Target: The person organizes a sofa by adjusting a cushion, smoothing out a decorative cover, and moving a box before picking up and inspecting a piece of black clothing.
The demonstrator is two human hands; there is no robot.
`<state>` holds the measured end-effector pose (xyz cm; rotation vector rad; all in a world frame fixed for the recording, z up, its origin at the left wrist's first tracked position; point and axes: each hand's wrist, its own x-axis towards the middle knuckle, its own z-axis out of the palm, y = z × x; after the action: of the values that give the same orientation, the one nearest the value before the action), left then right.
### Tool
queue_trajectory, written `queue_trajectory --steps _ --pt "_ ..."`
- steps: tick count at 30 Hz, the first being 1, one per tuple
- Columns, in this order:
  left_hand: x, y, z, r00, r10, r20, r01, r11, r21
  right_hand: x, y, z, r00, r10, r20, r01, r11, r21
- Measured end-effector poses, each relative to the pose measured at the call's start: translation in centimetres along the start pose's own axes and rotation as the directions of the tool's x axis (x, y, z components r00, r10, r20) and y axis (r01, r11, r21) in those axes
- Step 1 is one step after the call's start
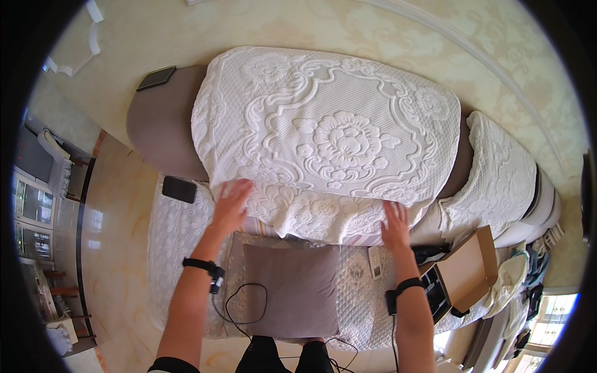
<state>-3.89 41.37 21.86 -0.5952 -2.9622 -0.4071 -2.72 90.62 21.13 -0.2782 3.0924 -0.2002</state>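
Observation:
A white quilted cover (pixel 350 140) with raised flowers lies over the brown sofa backrest (pixel 163 116), its lower edge hanging in folds. My left hand (pixel 232 205) rests, fingers spread, on the cover's lower left part. Near the lower right part, my right hand (pixel 395 224) touches the hanging edge with its fingertips. Neither hand appears to grip the cloth. Between my forearms a square brown cushion (pixel 291 291) lies on the patterned seat cover (pixel 361 298). Both wrists carry dark straps with small devices and cables.
A black phone (pixel 179 189) lies left on the seat, another phone (pixel 156 78) on the backrest. A white remote control (pixel 374 263) and an open cardboard box (pixel 471 270) are at the right. A second white cover (pixel 499 172) drapes the backrest farther right. Black cable (pixel 247 321) crosses the cushion.

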Motion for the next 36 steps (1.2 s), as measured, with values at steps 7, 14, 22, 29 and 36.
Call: queue_trajectory --steps 7,14,22,29,36 --pt "1.4 1.6 1.1 0.984 -0.174 -0.023 0.174 0.984 0.023 0.6 0.2 1.1 0.983 0.006 -0.185 0.019 0.991 0.132" --pt "2.8 3.4 3.7 0.908 -0.401 -0.122 0.409 0.911 0.049 -0.7 0.2 2.8 0.944 0.172 -0.283 -0.149 0.984 0.101" --pt "0.9 -5.6 -0.6 0.928 -0.367 -0.070 0.373 0.913 0.165 0.8 5.0 -0.7 0.944 0.128 -0.304 -0.142 0.989 -0.026" --pt "1.8 -4.7 0.4 0.919 -0.348 -0.184 0.380 0.908 0.178 0.3 6.4 0.1 0.908 0.111 -0.404 -0.129 0.991 -0.018" --pt "3.9 -3.4 2.0 0.823 -0.518 -0.234 0.561 0.806 0.191 2.3 6.5 1.1 0.896 0.298 -0.329 -0.328 0.944 -0.038"
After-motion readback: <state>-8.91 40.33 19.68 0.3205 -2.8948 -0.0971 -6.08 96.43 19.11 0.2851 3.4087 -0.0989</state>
